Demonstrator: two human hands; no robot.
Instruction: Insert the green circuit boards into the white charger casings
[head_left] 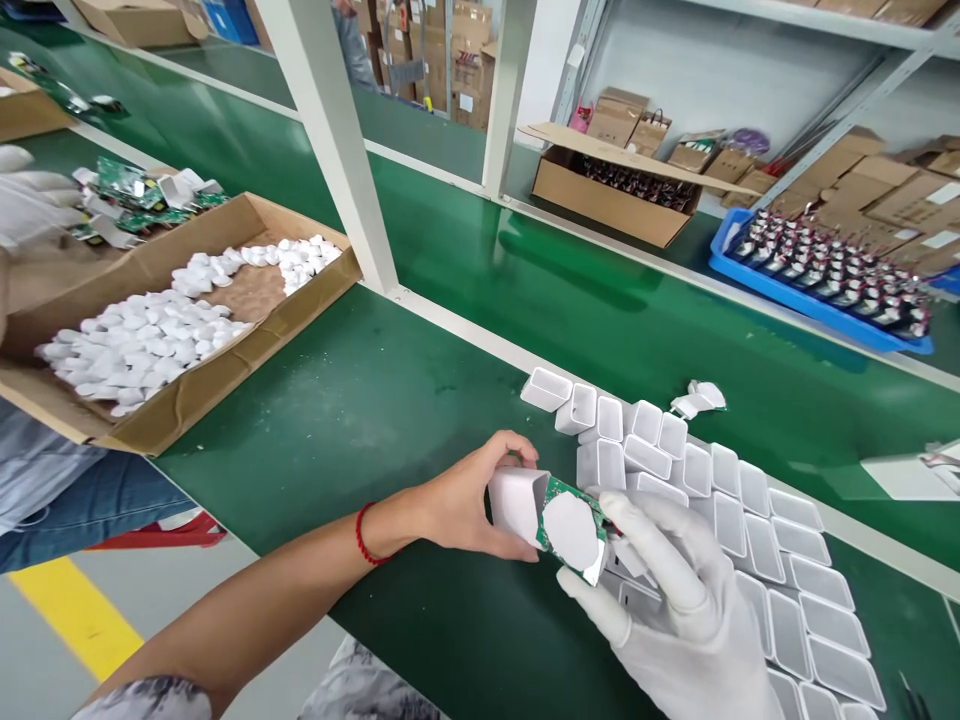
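Just left of the empty-shell rows (757, 540) on the bench (375, 420), the left hand (457, 505) has its grip clamped on a white shell (516, 503), and the right hand (675, 600) has its grip pinched on the circuit board (574, 528) at its mouth, insertion apparently underway and calling for square alignment.

On bench (375, 400), carton (172, 412) of caps (142, 340) at left, rows of housings (750, 545) at right; tray (795, 300) behind housings, further back.

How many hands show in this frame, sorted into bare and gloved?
Bare: 1, the left hand, holding a white casing.
Gloved: 2, the right hand, holding the green circuit board, and a co-worker's gloved hand at the left edge.
Total: 3.
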